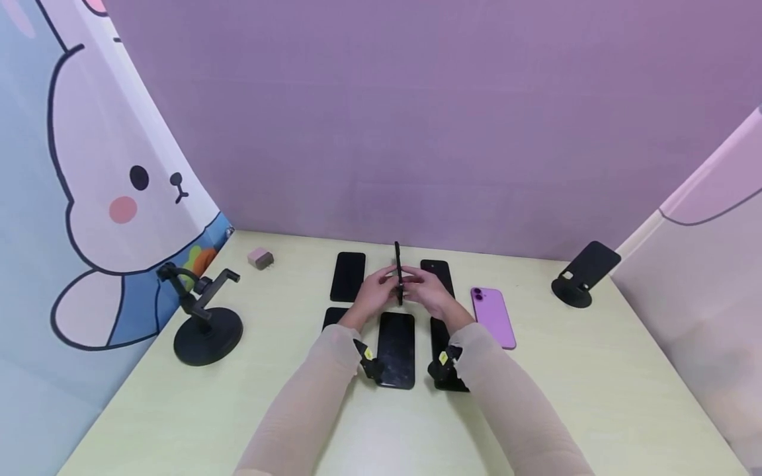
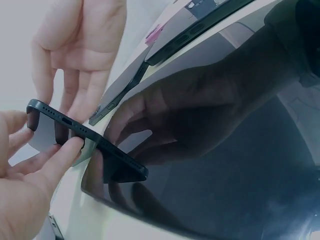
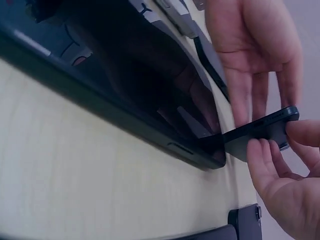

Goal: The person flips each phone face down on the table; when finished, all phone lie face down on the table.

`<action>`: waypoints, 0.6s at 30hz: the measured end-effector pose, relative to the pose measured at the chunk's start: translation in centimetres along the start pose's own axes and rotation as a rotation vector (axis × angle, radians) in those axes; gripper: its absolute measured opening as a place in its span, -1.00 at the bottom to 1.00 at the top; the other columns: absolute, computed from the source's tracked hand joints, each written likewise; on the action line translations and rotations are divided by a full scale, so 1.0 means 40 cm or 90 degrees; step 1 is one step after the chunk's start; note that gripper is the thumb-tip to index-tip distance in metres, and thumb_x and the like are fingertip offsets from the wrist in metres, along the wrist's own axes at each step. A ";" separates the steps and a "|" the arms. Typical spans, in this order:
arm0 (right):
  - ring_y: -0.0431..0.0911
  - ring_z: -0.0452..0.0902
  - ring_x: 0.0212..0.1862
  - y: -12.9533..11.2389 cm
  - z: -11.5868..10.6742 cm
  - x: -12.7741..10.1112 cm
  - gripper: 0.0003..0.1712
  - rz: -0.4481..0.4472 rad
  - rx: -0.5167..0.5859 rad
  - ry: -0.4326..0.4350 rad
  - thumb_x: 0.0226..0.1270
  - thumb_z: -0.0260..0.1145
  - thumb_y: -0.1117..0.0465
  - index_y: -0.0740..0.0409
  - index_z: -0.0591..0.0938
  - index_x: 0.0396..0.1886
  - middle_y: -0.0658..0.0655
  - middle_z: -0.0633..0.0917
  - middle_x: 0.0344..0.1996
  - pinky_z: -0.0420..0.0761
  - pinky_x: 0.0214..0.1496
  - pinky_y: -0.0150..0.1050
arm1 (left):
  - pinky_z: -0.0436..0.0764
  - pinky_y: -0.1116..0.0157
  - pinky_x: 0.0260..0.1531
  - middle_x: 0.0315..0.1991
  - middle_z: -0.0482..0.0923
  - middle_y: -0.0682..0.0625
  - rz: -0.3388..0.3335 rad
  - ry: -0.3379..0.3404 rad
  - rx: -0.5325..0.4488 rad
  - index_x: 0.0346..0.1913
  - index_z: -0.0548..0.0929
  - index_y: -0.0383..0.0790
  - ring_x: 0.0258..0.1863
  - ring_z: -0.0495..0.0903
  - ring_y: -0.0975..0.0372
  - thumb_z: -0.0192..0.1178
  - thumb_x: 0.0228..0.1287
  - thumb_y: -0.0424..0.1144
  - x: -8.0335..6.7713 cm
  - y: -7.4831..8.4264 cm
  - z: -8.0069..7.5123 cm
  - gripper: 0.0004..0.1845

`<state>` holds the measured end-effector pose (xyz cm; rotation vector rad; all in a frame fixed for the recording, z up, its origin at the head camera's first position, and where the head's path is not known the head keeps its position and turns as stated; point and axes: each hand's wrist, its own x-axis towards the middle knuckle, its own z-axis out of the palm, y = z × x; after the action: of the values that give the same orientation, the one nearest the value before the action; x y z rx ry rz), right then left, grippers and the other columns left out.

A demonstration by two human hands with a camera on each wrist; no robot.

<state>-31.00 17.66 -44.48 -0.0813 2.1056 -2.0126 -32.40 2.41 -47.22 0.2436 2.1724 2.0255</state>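
Both hands, left hand [image 1: 374, 295] and right hand [image 1: 430, 291], pinch a slim glossy black phone [image 1: 397, 272] upright.

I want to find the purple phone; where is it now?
In the head view, the purple phone lies flat on the table, on the right of the black phones, near the right hand.
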 end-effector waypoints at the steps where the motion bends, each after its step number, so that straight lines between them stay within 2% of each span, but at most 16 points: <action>1: 0.07 0.51 0.03 0.002 0.001 0.001 -0.42 -0.001 -0.015 -0.002 0.43 0.01 0.51 0.36 0.26 0.43 0.45 0.44 0.17 0.53 0.11 -0.03 | 0.65 0.21 -0.17 0.08 0.55 -0.27 0.004 0.002 0.000 0.37 0.42 -0.23 -0.12 0.66 0.03 0.09 0.48 -0.26 0.000 0.003 -0.001 -0.54; 6: 0.18 0.44 0.16 0.009 0.006 -0.001 -0.42 0.002 -0.055 -0.012 0.43 0.04 0.47 0.38 0.26 0.43 0.48 0.40 0.21 0.48 0.16 0.03 | 0.65 0.23 -0.17 0.13 0.52 -0.31 0.022 0.003 0.000 0.35 0.40 -0.36 -0.10 0.66 -0.01 0.20 0.39 -0.29 0.001 0.014 -0.009 -0.47; 11: 0.24 0.35 0.25 0.012 0.010 -0.001 -0.42 0.031 -0.063 -0.012 0.44 0.05 0.46 0.39 0.26 0.43 0.48 0.35 0.25 0.44 0.20 0.05 | 0.65 0.28 -0.20 0.12 0.54 -0.29 0.030 0.006 0.026 0.33 0.41 -0.40 -0.12 0.68 0.03 0.20 0.36 -0.32 0.004 0.019 -0.016 -0.48; 15: 0.24 0.38 0.23 0.005 0.013 -0.002 -0.42 0.038 -0.083 -0.013 0.44 0.05 0.47 0.43 0.23 0.42 0.50 0.36 0.24 0.47 0.18 0.03 | 0.65 0.29 -0.22 0.09 0.57 -0.28 0.044 0.024 0.075 0.32 0.43 -0.37 -0.08 0.66 0.04 0.20 0.34 -0.36 0.004 0.025 -0.024 -0.49; 18: 0.17 0.46 0.14 0.009 0.014 0.004 -0.43 0.037 -0.126 0.003 0.41 0.10 0.46 0.42 0.29 0.40 0.48 0.41 0.21 0.53 0.09 -0.06 | 0.65 0.28 -0.21 0.07 0.58 -0.29 0.062 0.036 0.122 0.31 0.44 -0.39 -0.02 0.63 0.03 0.20 0.30 -0.40 0.004 0.023 -0.034 -0.49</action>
<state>-30.99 17.10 -44.87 -0.0473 2.2778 -1.7689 -32.86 1.18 -46.21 0.3257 2.4385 1.8938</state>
